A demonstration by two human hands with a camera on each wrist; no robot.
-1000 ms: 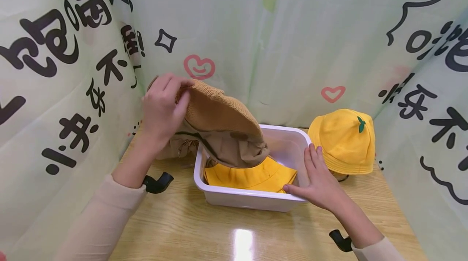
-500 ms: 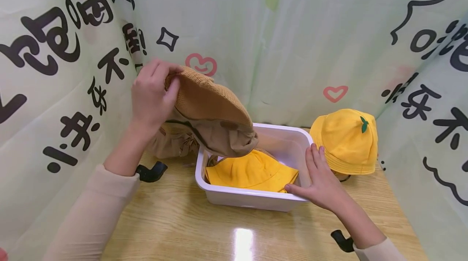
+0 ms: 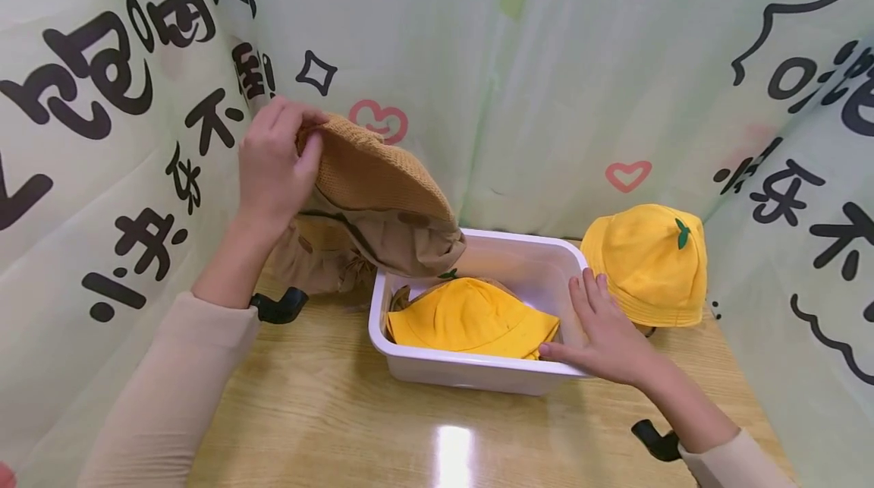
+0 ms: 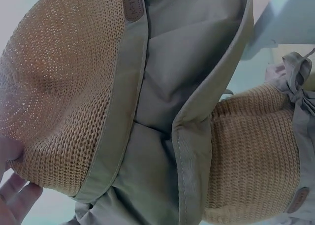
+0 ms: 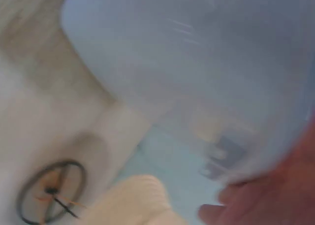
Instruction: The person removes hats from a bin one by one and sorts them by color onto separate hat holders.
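Observation:
My left hand [image 3: 276, 162] pinches a tan knit sun hat [image 3: 382, 169] by its crown and holds it up over the left end of a white plastic bin [image 3: 471, 382]. In the left wrist view the hat's brown fabric brim [image 4: 162, 102] hangs down, with a small label on the band. Inside the bin lies a yellow bucket hat [image 3: 471, 317], with a green sprout showing behind it. At the bin's right front corner rests my right hand [image 3: 608, 336], fingers straight along the rim and thumb over the front edge.
A second tan knit hat [image 4: 256, 151] with a fabric bow sits left of the bin. Right of the bin a yellow bucket hat [image 3: 645, 264] with a green sprout sits on a stand, whose black ring [image 5: 51, 190] shows in the right wrist view. Printed curtains surround the wooden table [image 3: 341, 404].
My left hand has risen and moved left with the tan hat, uncovering more of the yellow hat in the bin. The right hand stays at the rim, and the bin has shifted slightly right in view.

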